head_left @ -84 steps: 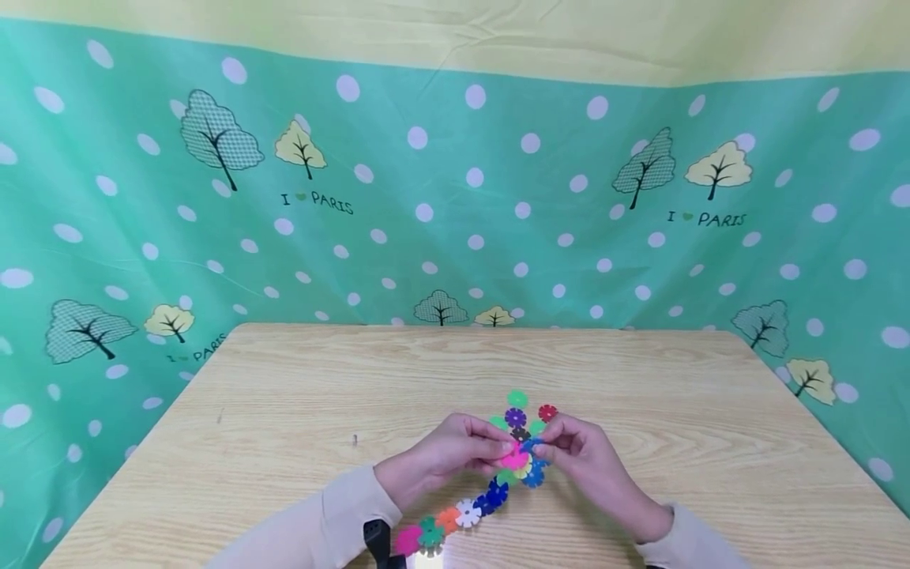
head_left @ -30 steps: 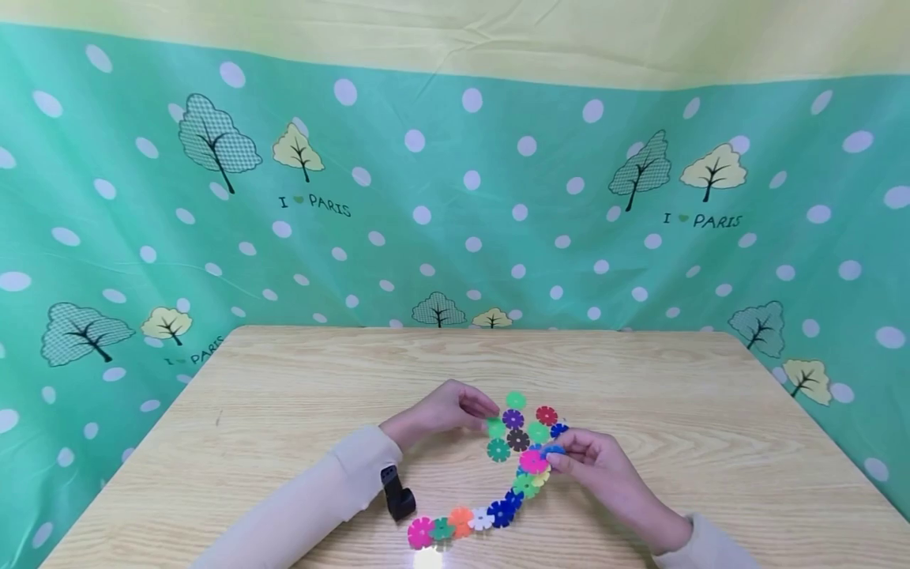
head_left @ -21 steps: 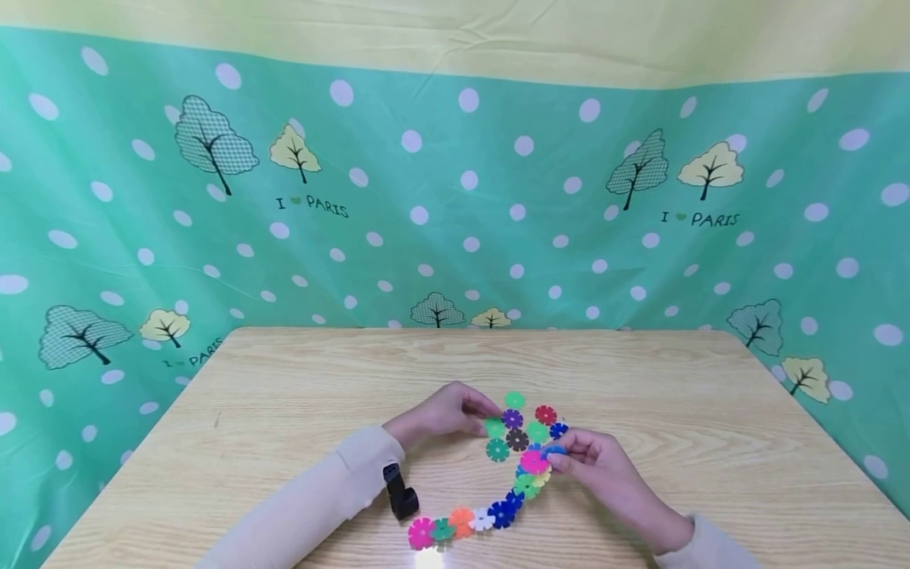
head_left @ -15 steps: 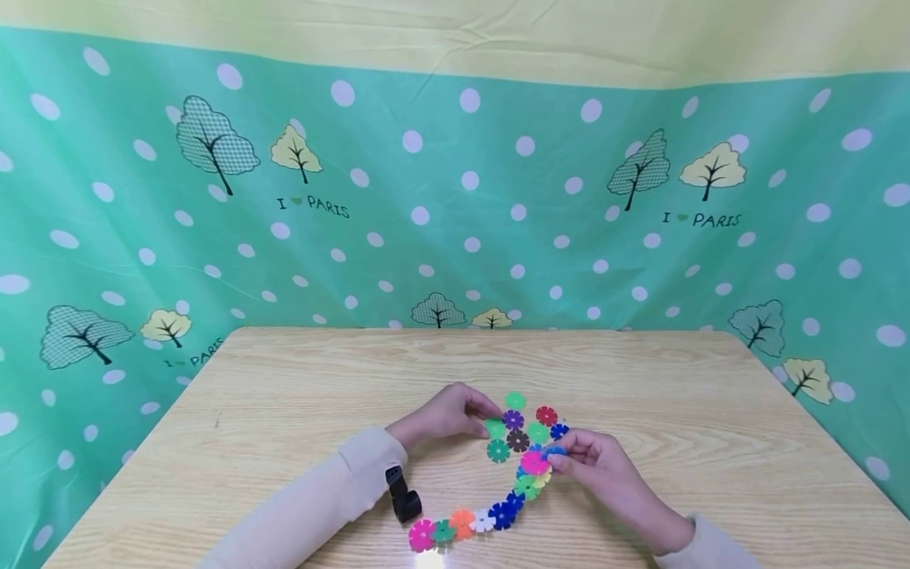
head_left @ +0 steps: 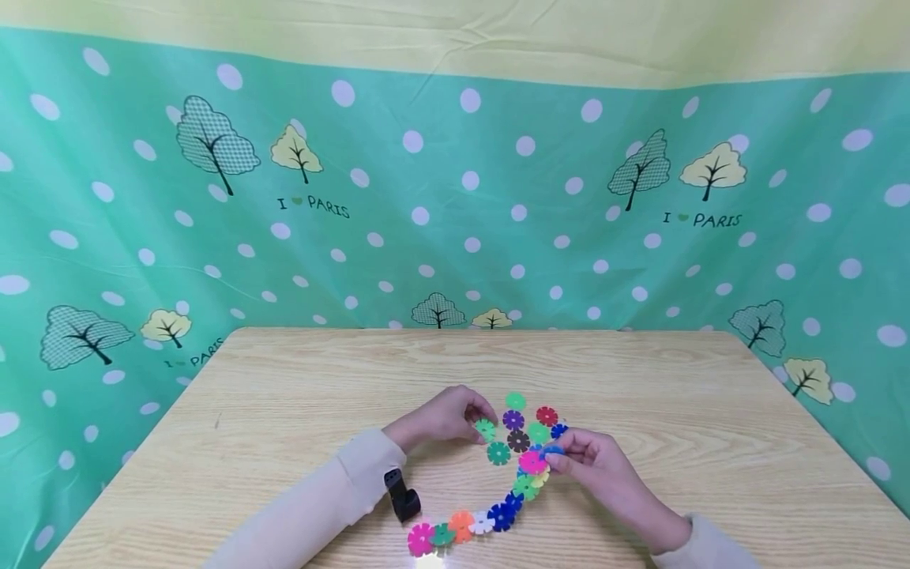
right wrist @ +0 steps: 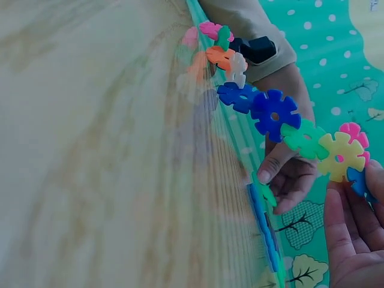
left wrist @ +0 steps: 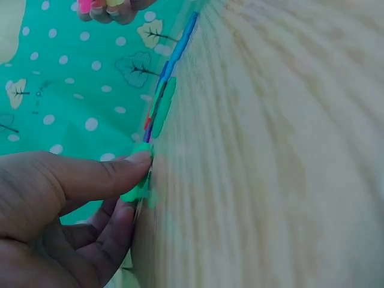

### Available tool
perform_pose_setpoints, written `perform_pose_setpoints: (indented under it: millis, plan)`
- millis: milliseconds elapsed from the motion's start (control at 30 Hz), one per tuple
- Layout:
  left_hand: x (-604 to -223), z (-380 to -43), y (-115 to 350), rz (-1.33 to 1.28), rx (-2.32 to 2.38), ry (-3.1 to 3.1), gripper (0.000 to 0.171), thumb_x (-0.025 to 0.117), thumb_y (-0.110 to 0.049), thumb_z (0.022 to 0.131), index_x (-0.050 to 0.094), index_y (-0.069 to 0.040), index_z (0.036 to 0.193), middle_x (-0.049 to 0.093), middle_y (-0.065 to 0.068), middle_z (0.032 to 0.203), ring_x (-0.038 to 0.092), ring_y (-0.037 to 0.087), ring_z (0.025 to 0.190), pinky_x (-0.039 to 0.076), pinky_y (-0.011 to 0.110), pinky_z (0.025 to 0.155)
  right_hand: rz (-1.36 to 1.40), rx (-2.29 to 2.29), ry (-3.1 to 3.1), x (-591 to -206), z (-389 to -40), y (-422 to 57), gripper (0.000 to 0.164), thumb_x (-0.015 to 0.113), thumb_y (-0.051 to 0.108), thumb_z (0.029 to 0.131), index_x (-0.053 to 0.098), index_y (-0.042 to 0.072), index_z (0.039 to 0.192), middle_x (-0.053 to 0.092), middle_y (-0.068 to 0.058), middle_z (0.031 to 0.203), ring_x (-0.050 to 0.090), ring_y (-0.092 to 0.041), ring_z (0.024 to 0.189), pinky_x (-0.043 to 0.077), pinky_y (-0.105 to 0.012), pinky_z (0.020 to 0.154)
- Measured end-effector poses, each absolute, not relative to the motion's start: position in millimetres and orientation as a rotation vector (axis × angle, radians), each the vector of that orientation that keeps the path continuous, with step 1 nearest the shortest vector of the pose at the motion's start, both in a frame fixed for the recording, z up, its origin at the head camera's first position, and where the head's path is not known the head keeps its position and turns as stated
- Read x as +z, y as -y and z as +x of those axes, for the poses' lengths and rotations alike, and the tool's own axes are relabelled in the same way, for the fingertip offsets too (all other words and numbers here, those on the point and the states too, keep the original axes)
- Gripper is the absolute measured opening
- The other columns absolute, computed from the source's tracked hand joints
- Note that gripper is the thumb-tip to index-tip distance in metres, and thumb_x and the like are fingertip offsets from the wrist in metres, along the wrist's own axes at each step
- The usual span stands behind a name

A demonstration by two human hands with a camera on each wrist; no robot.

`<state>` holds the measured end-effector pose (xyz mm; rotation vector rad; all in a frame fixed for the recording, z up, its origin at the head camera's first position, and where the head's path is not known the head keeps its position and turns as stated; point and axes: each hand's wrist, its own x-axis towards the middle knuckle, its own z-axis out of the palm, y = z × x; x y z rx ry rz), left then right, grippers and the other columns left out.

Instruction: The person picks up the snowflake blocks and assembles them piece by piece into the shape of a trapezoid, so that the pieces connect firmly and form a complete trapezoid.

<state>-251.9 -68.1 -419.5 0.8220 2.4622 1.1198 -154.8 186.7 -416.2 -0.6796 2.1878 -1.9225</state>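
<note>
In the head view my left hand [head_left: 449, 416] pinches a light green snowflake disc [head_left: 486, 430] by its edge, just left of several loose discs. The left wrist view shows thumb and fingertips on that green disc [left wrist: 135, 191], close to the tabletop. My right hand [head_left: 607, 478] grips a blue snowflake disc [head_left: 551, 453] at the upper end of a curved chain of joined discs. Beside it in the chain sits a pink disc [head_left: 532, 462]. In the right wrist view the chain, with its yellow disc [right wrist: 342, 157] near my fingers, is held off the table.
Loose discs lie beyond the chain: dark green [head_left: 499, 453], black [head_left: 518, 441], purple [head_left: 513, 420], light green [head_left: 515, 401] and red [head_left: 547, 416], among others. A pink disc [head_left: 421, 539] ends the chain near the front. A black strap piece [head_left: 403, 498] hangs at my left sleeve.
My left hand has let go of the chain's pink disc, reached to the loose discs and drawn a light green one slightly left. The right hand keeps its hold, having moved slightly right.
</note>
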Motion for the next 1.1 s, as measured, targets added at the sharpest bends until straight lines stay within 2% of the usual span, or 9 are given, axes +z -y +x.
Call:
perform_pose_setpoints:
  millis: [267, 467, 600, 800, 967, 1100]
  plan:
    - [-419.7, -248.5, 85.9, 0.763, 1.194, -2.488, 0.027, 0.078, 0.0, 0.07, 0.072, -0.014, 0.093, 0.064, -0.006, 0.082, 0.056, 0.009, 0.074, 0.05, 0.022, 0.069, -0.629, -1.912, -2.237, -414.1, -155.0, -184.3, 0.021, 0.06, 0.007, 0.09, 0.057, -0.012, 0.096, 0.069, 0.001, 0.09, 0.066, -0.011, 0.081, 0.056, -0.037, 0.076]
    - [-414.0, -242.3, 96.5, 0.693, 1.257, -2.494, 0.024, 0.076, -0.001, 0.072, 0.072, -0.009, 0.095, 0.065, -0.005, 0.078, 0.058, 0.011, 0.071, 0.052, 0.024, 0.063, -0.586, -1.937, -2.235, -413.0, -155.5, -182.2, 0.022, 0.06, 0.007, 0.09, 0.056, -0.014, 0.097, 0.069, 0.002, 0.089, 0.065, -0.01, 0.08, 0.056, -0.036, 0.076]
    - [-405.7, -237.4, 99.5, 0.633, 1.306, -2.489, 0.02, 0.076, -0.001, 0.073, 0.071, -0.009, 0.091, 0.066, -0.003, 0.077, 0.06, 0.012, 0.071, 0.055, 0.027, 0.059, -0.536, -1.941, -2.247, -412.1, -156.0, -178.6, 0.024, 0.062, 0.009, 0.09, 0.056, -0.014, 0.096, 0.069, 0.002, 0.088, 0.066, -0.011, 0.079, 0.056, -0.037, 0.076]
    - [-389.9, -227.3, 96.7, 0.583, 1.506, -2.41, 0.017, 0.073, -0.002, 0.078, 0.071, -0.004, 0.095, 0.067, 0.001, 0.078, 0.061, 0.013, 0.07, 0.056, 0.027, 0.065, -0.48, -1.961, -2.26, -412.6, -156.4, -176.4, 0.024, 0.063, 0.01, 0.089, 0.056, -0.013, 0.095, 0.069, 0.0, 0.086, 0.066, -0.013, 0.077, 0.056, -0.039, 0.077]
    - [-380.8, -211.0, 89.2, 0.587, 1.639, -2.302, 0.018, 0.071, -0.005, 0.082, 0.07, -0.001, 0.099, 0.068, 0.004, 0.082, 0.063, 0.013, 0.072, 0.057, 0.032, 0.07, -0.449, -1.976, -2.252, -412.5, -156.6, -175.6, 0.025, 0.063, 0.011, 0.089, 0.056, -0.012, 0.095, 0.069, 0.0, 0.086, 0.066, -0.012, 0.077, 0.055, -0.04, 0.077]
    - [-378.1, -197.2, 80.9, 0.596, 1.676, -2.259, 0.017, 0.072, -0.008, 0.081, 0.07, -0.001, 0.097, 0.068, 0.005, 0.081, 0.063, 0.013, 0.072, 0.057, 0.035, 0.07, -0.443, -1.992, -2.249, -413.4, -156.6, -174.9, 0.024, 0.064, 0.009, 0.089, 0.056, -0.013, 0.095, 0.069, 0.0, 0.086, 0.066, -0.012, 0.077, 0.055, -0.041, 0.077]
